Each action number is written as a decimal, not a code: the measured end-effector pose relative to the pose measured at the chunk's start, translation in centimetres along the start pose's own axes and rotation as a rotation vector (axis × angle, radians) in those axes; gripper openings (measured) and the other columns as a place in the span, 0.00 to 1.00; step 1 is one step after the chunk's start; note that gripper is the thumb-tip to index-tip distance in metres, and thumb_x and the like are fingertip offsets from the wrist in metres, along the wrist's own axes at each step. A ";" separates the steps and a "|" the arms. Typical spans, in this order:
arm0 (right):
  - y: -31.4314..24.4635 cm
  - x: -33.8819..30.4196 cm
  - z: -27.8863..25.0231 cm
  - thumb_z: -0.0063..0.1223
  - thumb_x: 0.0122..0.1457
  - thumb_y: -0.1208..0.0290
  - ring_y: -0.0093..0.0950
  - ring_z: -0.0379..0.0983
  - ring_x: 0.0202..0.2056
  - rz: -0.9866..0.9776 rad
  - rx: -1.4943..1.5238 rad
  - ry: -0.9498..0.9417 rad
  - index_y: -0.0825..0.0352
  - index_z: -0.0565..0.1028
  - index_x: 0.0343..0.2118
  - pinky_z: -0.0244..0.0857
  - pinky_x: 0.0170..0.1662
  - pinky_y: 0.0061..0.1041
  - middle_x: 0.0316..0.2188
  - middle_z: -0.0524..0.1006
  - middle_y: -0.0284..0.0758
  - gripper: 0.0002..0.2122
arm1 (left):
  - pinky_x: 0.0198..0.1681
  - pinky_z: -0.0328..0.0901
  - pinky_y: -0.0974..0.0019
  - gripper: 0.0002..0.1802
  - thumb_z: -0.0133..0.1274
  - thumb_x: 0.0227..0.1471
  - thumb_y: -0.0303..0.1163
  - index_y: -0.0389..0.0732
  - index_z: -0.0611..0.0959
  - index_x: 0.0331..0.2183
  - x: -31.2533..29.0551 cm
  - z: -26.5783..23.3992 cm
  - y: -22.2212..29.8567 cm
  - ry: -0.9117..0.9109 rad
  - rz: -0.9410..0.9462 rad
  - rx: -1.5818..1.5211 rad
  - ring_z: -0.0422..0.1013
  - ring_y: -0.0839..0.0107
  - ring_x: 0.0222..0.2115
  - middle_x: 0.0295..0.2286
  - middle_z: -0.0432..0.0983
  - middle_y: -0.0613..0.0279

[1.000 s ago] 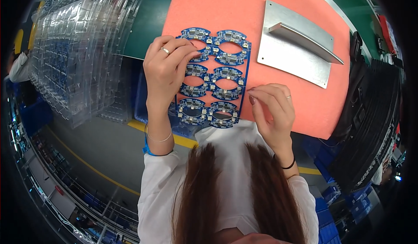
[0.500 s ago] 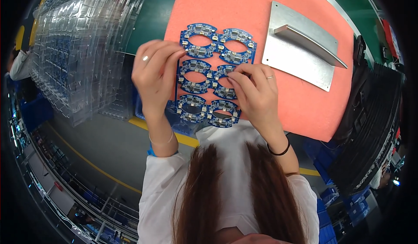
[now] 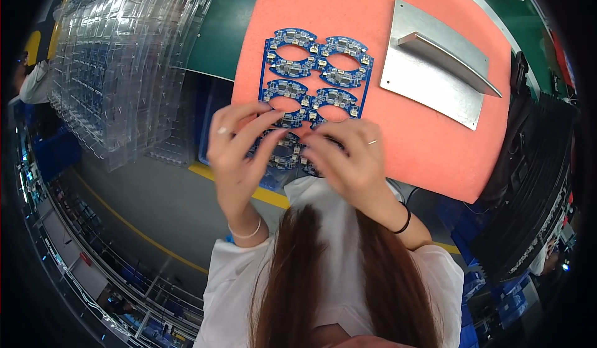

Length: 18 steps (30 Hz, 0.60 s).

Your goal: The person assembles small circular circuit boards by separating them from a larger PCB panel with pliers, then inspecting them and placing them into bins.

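A blue circuit board panel (image 3: 318, 50) lies on the salmon-coloured mat, made of several ring-shaped boards joined in two columns and packed with small components. Over its lower left part is my left hand (image 3: 239, 146), the fingers curved and apart, the thumb separate from them. My right hand (image 3: 351, 161) hovers close on the other side, fingers bent over the lower right rings, their tips apart and slightly blurred. Nothing shows between the fingers of either hand. Both hands partly cover the lowest rings, so contact with the panel cannot be made out.
The salmon mat (image 3: 429, 155) spreads beneath the panel. A silver metal plate with an upright curved handle (image 3: 441, 65) lies at the right. Stacked clear plastic trays (image 3: 124, 68) rise at the left. Stacked black trays (image 3: 528, 180) stand at the far right.
Both hands have moved nearer, toward the panel's lower rings. My left hand has shifted from the upper left edge and spread its fingers; my right hand's fingers have parted from a pinch.
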State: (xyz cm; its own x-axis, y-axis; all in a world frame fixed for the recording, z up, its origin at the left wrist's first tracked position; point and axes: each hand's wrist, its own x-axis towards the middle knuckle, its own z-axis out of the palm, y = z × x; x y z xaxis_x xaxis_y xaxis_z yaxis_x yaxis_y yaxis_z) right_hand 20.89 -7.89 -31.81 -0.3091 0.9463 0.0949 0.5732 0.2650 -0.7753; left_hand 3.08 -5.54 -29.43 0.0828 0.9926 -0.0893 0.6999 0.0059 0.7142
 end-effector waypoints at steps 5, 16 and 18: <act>1.7 -1.1 -0.9 0.56 0.41 0.74 0.29 0.65 0.36 0.051 -0.198 0.059 0.66 0.74 0.30 0.58 0.39 0.31 0.34 0.71 0.30 0.11 | 0.32 0.61 0.66 0.11 0.61 0.32 0.23 0.40 0.82 0.26 1.3 4.0 -0.2 -0.040 0.153 -0.023 0.65 0.67 0.30 0.28 0.73 0.66; 1.9 -3.0 -3.1 0.56 0.37 0.76 0.26 0.65 0.33 -0.104 -0.169 0.163 0.64 0.75 0.29 0.57 0.38 0.28 0.33 0.73 0.28 0.12 | 0.35 0.58 0.65 0.07 0.59 0.32 0.26 0.42 0.80 0.23 1.8 6.7 0.4 -0.020 0.343 0.103 0.66 0.68 0.30 0.25 0.73 0.70; 0.3 -3.6 -3.8 0.54 0.38 0.73 0.26 0.67 0.36 -0.196 -0.104 0.106 0.65 0.74 0.31 0.59 0.39 0.26 0.34 0.73 0.30 0.12 | 0.35 0.58 0.65 0.07 0.58 0.32 0.26 0.41 0.79 0.22 1.9 7.2 0.7 -0.005 0.350 0.102 0.66 0.68 0.30 0.25 0.73 0.69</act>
State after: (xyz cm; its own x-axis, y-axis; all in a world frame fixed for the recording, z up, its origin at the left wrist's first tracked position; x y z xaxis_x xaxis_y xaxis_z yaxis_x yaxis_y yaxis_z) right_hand 25.05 -10.55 -30.07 -0.3439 0.8876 0.3064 0.5872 0.4579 -0.6675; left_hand 8.83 -4.55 -34.14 0.3330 0.9318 0.1445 0.6960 -0.3463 0.6290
